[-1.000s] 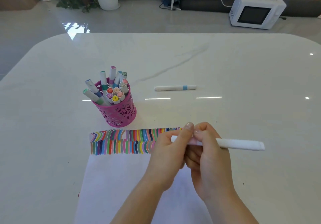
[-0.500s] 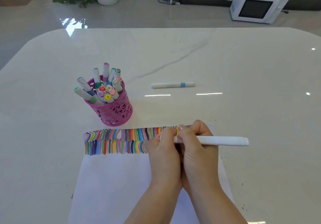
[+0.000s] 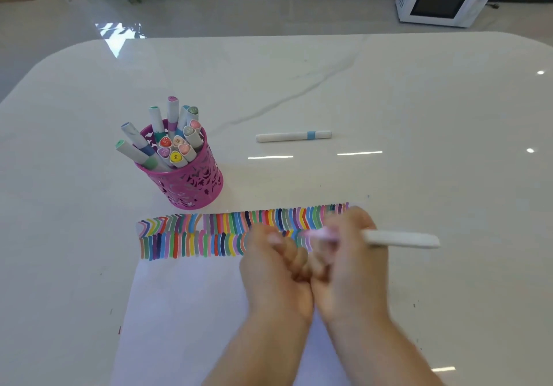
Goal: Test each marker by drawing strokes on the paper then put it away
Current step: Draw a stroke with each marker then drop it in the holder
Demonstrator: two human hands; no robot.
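Marker (image 3: 401, 239), tip blurred, sits gripped by right hand (image 3: 351, 269); whether curled left hand (image 3: 273, 269) holds anything is unclear.

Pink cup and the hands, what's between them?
In the head view, rows of coloured strokes on the paper lie between the pink cup and the nearer left hand.

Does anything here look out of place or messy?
One blue-banded marker lies loose on the table, apart from the pink cup where the others stand. A few small dark specks dot the table right of the paper. The right hand grips a second marker. Nothing else stands out.
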